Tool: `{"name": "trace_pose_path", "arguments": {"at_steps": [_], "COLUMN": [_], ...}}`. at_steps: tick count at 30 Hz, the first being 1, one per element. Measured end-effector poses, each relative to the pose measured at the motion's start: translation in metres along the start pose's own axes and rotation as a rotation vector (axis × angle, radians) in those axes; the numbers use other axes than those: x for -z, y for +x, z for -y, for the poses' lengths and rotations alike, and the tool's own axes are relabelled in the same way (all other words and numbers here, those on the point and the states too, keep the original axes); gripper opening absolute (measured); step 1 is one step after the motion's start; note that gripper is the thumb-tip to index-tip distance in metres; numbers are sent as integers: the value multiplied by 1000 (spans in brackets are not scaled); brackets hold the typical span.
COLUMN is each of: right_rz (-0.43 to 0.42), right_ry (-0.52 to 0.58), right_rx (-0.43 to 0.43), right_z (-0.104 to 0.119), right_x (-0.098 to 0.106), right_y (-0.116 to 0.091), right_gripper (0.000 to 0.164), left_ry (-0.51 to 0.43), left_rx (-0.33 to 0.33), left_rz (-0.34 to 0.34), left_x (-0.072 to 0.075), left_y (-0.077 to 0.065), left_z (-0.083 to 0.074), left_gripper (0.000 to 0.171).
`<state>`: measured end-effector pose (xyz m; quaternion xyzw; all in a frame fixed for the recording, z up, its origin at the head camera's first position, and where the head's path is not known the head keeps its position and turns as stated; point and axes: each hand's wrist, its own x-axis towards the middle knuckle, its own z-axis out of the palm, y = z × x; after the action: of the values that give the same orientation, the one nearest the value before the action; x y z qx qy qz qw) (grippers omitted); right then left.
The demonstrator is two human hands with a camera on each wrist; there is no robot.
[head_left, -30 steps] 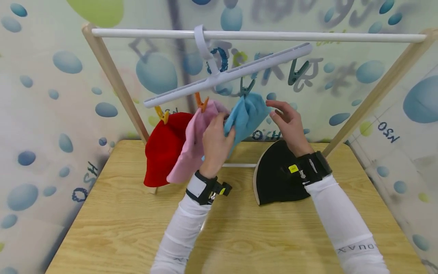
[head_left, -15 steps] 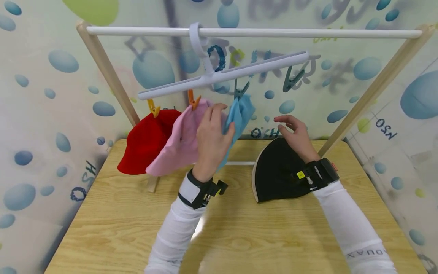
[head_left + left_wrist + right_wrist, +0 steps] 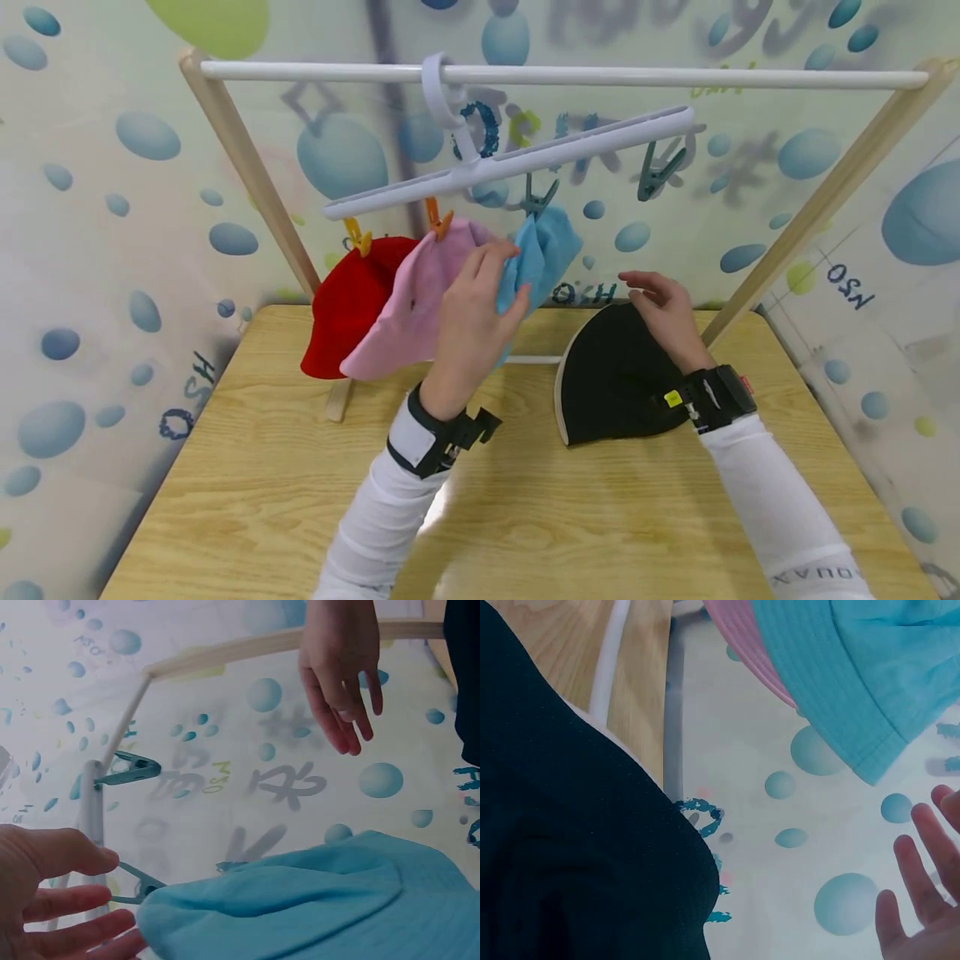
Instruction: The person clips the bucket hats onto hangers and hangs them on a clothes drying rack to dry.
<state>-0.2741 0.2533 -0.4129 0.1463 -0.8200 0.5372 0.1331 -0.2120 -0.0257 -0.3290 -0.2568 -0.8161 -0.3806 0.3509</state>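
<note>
A light blue bucket hat (image 3: 553, 242) hangs from a teal clip (image 3: 537, 200) on the white hanger (image 3: 510, 161). My left hand (image 3: 472, 321) is beside it with loosely bent fingers, in front of the pink hat (image 3: 408, 312); whether it touches the cloth I cannot tell. In the left wrist view its thumb and fingers (image 3: 71, 900) are spread apart near the blue hat's clipped end. My right hand (image 3: 667, 321), fingers relaxed and holding nothing, hovers over the black hat (image 3: 611, 383) with a pale edge at the table's back right.
A red hat (image 3: 352, 308) hangs at the left from a yellow clip (image 3: 358, 238); an orange clip (image 3: 439, 222) holds the pink one. Another teal clip (image 3: 657, 173) hangs bare at the right. The tilted hanger hooks over the white rod (image 3: 675, 77) between wooden posts.
My left hand has let go of the blue hat's edge, its fingers loosening. My right hand has moved away from the blue hat, down and right toward the black hat. The hanging hats have swung.
</note>
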Motion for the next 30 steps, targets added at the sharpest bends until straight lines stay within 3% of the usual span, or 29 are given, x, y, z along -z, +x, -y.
{"name": "trace_pose_path", "arguments": {"at_steps": [4, 12, 21, 30], "right_rz": [-4, 1, 4, -16], "right_ry": [-5, -2, -9, -17], "right_rx": [-25, -59, -125, -120], "right_z": [0, 26, -7, -14], "right_x": [3, 4, 9, 16], "right_y": [-4, -16, -12, -16], "right_gripper": [31, 30, 32, 31], "left_ry": [-16, 7, 0, 22], "left_rx": [-18, -75, -110, -103], "left_rz": [39, 0, 13, 99], "left_x": [-6, -9, -6, -19], "left_y": [-4, -11, -19, -29], "left_z": [2, -3, -16, -14], "left_gripper": [30, 27, 26, 28]}}
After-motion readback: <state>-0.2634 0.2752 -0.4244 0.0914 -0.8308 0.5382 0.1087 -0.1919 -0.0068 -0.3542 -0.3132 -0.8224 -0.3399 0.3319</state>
